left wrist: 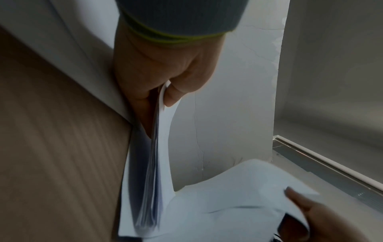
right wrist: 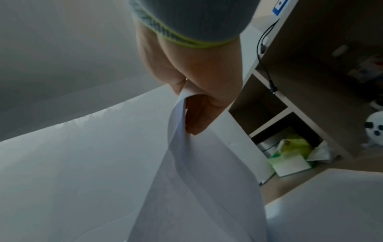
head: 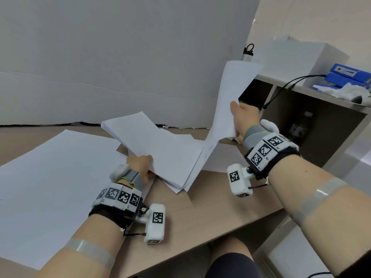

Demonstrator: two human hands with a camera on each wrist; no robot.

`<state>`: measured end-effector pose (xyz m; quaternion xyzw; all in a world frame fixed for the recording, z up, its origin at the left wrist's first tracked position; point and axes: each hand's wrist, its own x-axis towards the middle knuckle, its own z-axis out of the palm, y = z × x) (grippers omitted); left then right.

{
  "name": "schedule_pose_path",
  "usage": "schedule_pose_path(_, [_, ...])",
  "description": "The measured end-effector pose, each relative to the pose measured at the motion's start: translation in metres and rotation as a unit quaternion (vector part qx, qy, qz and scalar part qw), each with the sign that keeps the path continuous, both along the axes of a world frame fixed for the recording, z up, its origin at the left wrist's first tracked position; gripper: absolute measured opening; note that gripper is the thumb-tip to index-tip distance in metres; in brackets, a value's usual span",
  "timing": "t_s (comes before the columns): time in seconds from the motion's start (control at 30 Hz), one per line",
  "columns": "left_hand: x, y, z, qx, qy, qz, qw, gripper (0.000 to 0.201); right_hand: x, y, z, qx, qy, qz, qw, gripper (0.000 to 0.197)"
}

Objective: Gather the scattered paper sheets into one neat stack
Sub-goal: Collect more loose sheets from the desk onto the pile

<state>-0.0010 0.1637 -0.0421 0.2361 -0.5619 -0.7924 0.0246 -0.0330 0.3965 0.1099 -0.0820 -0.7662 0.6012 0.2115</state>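
Observation:
My left hand [head: 143,167] grips the near corner of a thick stack of white sheets [head: 156,149], held tilted above the wooden desk [head: 210,213]; in the left wrist view the thumb and fingers [left wrist: 163,96] pinch the stack's edge [left wrist: 153,180]. My right hand [head: 241,119] pinches a few loose sheets [head: 228,97], lifted nearly upright at the desk's right; the right wrist view shows these sheets [right wrist: 186,163] hanging from the hand [right wrist: 194,101]. More sheets [head: 222,157] lie flat on the desk under both bundles.
A large white sheet [head: 50,177] covers the desk's left side. A white board [head: 120,57] stands along the back. To the right is a shelf unit [head: 313,109] with blue boxes [head: 349,75], a black cable [head: 281,91] and a tissue pack [right wrist: 290,155].

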Motion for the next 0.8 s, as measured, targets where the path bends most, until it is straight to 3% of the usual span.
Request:
schedule_pose_path(0.1, [0.0,-0.001,0.0,-0.008,0.001,0.001,1.0,0.024,0.005,-0.016,0.015,-0.005,0.049,0.018,0.999,0.046])
schedule_pose_path(0.23, [0.001,-0.001,0.001,0.028,-0.012,0.019,0.999,0.023,-0.002,-0.028,0.032,-0.022,0.075,0.061,0.995,0.033])
schedule_pose_path(0.33, [0.003,-0.001,0.001,0.053,-0.021,0.026,0.998,0.021,0.003,-0.038,0.047,-0.039,0.09,0.094,0.991,0.057])
schedule_pose_path(0.5, [0.011,0.0,0.009,0.043,0.002,0.0,0.999,0.019,0.018,-0.052,0.068,-0.069,0.11,0.15,0.98,0.024])
schedule_pose_path(0.8, [0.014,-0.006,0.006,0.04,0.081,-0.02,0.996,0.009,0.012,-0.01,0.055,-0.056,0.085,0.103,0.989,0.018])
